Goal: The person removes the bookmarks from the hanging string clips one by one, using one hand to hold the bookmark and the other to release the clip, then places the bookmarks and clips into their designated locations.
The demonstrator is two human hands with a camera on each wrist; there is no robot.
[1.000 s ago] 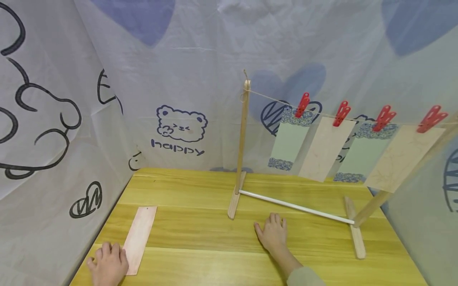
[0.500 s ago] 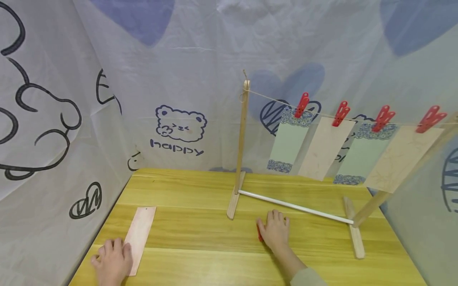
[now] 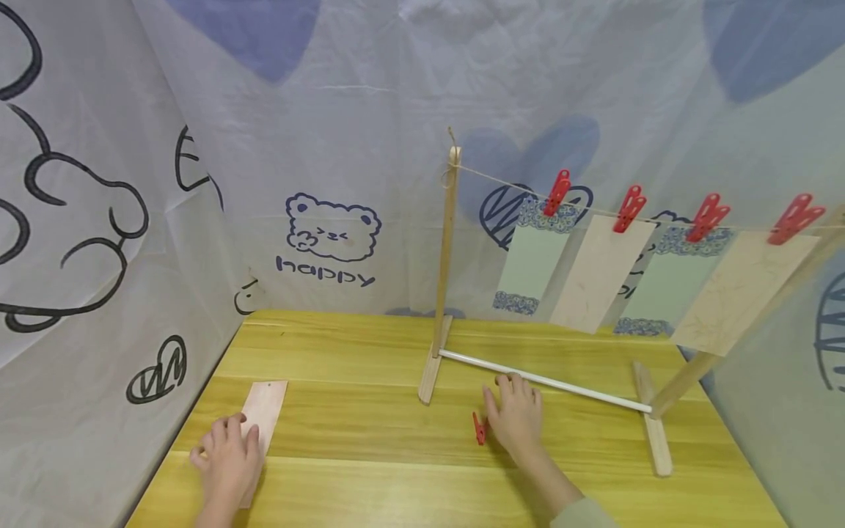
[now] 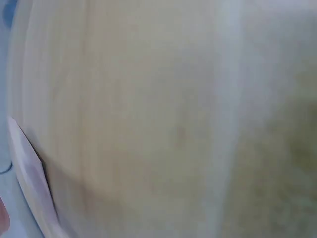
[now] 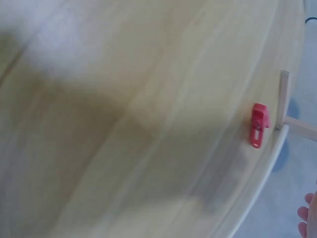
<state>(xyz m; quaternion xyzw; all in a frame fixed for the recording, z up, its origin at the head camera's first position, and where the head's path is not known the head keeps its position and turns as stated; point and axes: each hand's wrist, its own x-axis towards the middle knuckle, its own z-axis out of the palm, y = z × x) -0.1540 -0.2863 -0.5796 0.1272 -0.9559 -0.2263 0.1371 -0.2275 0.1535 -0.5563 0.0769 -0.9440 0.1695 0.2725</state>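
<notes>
A pale pink paper strip (image 3: 266,411) with a small hole near its top lies at the left of the table. My left hand (image 3: 227,458) is over its lower part, fingers loosely bent. That strip's edge (image 4: 34,181) shows at the left of the left wrist view. Beside my right thumb, a red clothespin (image 3: 478,429) lies on the wood, apart from the fingers. My right hand (image 3: 517,418) is relaxed and holds nothing. In the right wrist view the clothespin (image 5: 258,125) lies near the rack's foot, with fingertips (image 5: 303,214) at the lower right corner.
A wooden rack (image 3: 446,257) with a white bottom rod (image 3: 544,380) stands at the right. Its string carries several paper strips, including a green one (image 3: 535,257), hung by red clothespins (image 3: 559,193). Printed cloth (image 3: 370,147) encloses the table's (image 3: 356,425) back and sides.
My right hand has shifted slightly right and away, uncovering the red clothespin on the table. My left hand has moved right and forward, over the pink strip.
</notes>
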